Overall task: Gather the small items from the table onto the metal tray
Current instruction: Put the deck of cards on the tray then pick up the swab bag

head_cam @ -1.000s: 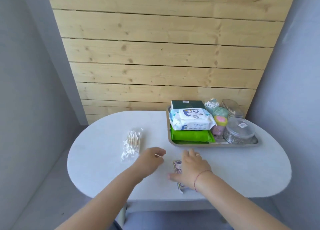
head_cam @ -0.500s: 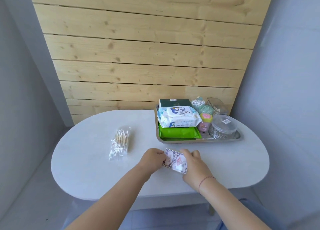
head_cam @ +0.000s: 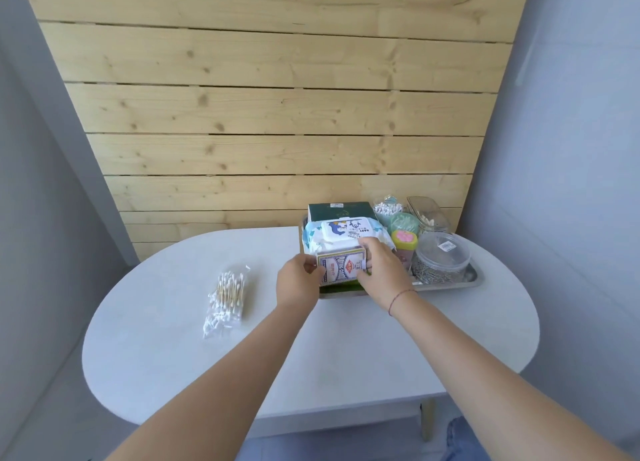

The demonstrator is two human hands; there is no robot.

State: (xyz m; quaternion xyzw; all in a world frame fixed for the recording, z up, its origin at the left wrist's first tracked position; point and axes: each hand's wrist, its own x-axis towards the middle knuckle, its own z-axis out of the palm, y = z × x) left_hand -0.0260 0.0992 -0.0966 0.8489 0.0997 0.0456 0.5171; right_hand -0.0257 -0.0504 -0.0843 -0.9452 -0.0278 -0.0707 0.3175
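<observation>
A small printed card box (head_cam: 342, 266) is held between my left hand (head_cam: 299, 280) and my right hand (head_cam: 382, 271), over the front left part of the metal tray (head_cam: 474, 280). Behind it on the tray lie a white wipes pack (head_cam: 344, 233), a green packet (head_cam: 341, 287) mostly hidden under my hands, and a dark green box (head_cam: 339, 209). A clear bag of cotton swabs (head_cam: 227, 301) lies on the white table (head_cam: 346, 356), left of my hands.
The tray's right side holds a clear round tub of clips (head_cam: 441, 261), a pink and green small item (head_cam: 405, 240), a swab cup (head_cam: 388, 209) and a clear box (head_cam: 427, 212). A wooden plank wall (head_cam: 277, 114) stands right behind the table.
Both hands took the card box off the table's front, lifted it, and carried it away from me to the tray. The bag of swabs has stayed put.
</observation>
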